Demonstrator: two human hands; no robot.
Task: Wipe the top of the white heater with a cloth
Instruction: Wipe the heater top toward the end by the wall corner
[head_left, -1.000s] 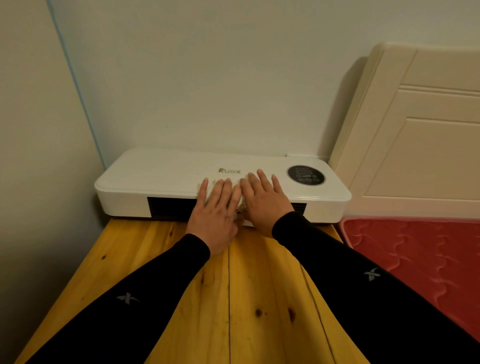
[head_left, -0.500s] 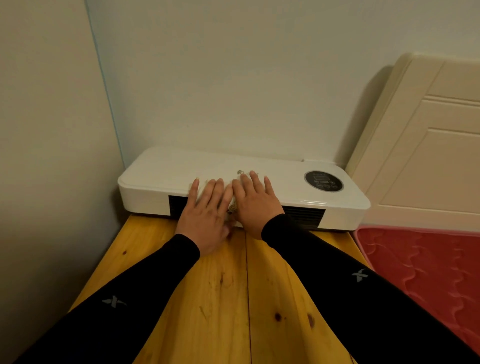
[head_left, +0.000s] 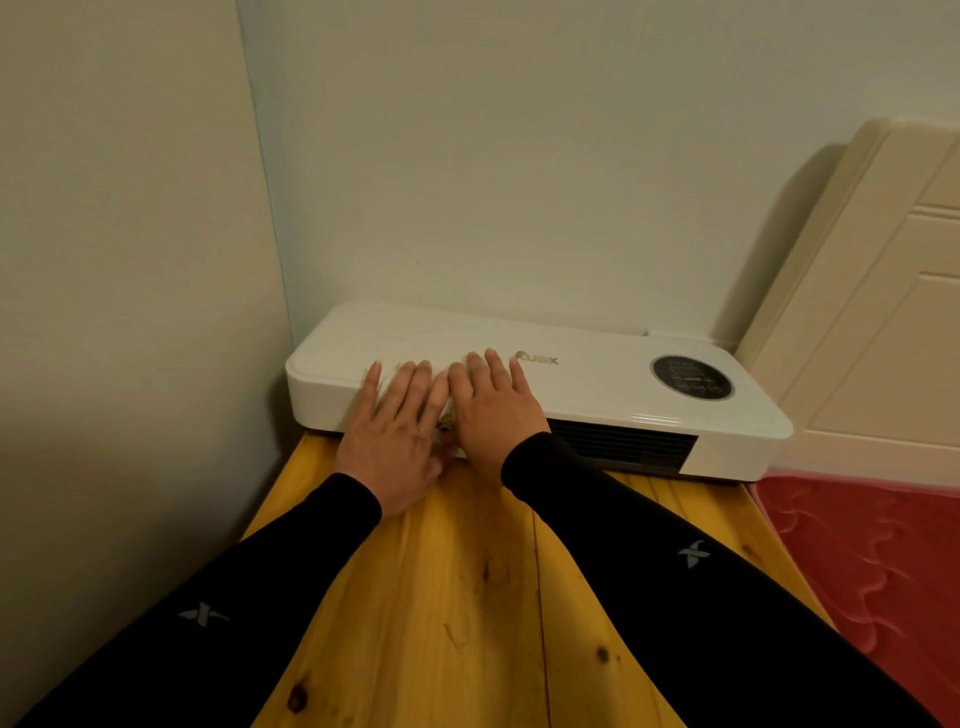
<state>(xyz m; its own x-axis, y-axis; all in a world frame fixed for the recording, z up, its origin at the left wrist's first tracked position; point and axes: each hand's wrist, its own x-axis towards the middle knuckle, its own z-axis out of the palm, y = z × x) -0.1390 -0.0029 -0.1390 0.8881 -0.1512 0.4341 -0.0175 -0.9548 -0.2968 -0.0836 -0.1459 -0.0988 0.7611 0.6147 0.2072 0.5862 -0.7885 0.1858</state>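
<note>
On heater (head_left: 587, 379) top, left half: left hand (head_left: 397, 434) and right hand (head_left: 493, 408) side by side, fingers straight, pressing cloth (head_left: 445, 415) flat; heater on wooden surface (head_left: 467, 597).

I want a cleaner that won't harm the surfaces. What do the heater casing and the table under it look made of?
Heater casing: seemingly glossy white plastic; smooth, rounded edges, a light glint along the front rim. Table: wooden planks, likely pine with a clear finish; visible grain, dark knots, seams between boards.

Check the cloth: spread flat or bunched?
Cannot tell. Both flat hands, left hand and right hand, cover the cloth on the white heater; only a sliver shows between them.
</note>
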